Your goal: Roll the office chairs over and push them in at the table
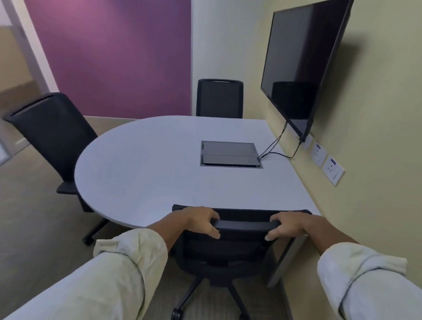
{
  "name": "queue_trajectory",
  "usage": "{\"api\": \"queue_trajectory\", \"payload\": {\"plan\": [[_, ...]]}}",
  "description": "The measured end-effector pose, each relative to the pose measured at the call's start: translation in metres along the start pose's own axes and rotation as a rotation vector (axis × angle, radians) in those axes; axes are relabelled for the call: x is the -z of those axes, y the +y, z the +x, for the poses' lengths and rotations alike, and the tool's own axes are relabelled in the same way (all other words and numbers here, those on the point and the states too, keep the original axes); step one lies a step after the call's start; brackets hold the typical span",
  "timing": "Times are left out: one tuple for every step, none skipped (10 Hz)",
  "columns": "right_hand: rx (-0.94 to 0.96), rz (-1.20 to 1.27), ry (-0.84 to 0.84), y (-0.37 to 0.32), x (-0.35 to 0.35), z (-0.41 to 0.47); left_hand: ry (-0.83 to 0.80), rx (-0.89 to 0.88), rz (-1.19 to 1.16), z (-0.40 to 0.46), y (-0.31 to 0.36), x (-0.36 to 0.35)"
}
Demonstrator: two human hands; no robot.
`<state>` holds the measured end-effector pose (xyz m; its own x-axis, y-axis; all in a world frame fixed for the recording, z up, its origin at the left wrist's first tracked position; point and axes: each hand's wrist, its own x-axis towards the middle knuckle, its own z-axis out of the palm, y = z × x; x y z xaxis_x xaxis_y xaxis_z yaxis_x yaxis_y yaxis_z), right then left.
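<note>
A black mesh office chair [226, 251] stands right in front of me at the near edge of the pale grey table [150, 160], its backrest top close to the tabletop edge. My left hand [200, 220] grips the left end of the backrest's top bar, and my right hand [288, 224] grips the right end. A second black chair [54, 134] sits at the table's rounded left end, seat under the top. A third black chair [219, 98] stands at the far side, its backrest showing above the tabletop.
A dark cable box [230, 153] is set into the tabletop, with cables running to a wall-mounted screen [304, 64]. The yellow wall with sockets [329, 165] runs along the table's right side. A table leg [288, 260] stands right of my chair. Carpet lies at the left.
</note>
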<state>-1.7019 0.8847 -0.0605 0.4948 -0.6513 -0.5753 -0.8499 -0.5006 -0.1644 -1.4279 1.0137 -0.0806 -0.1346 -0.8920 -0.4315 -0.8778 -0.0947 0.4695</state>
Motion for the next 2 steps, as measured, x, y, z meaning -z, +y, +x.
{"api": "queue_trajectory", "payload": {"plan": [[0.061, 0.081, -0.052, -0.033, 0.022, -0.002, 0.136, 0.026, -0.18, -0.029, -0.011, 0.017], [0.198, 0.055, 0.045, -0.088, 0.045, -0.001, 0.495, 0.131, -0.247, -0.063, -0.039, 0.033]]}}
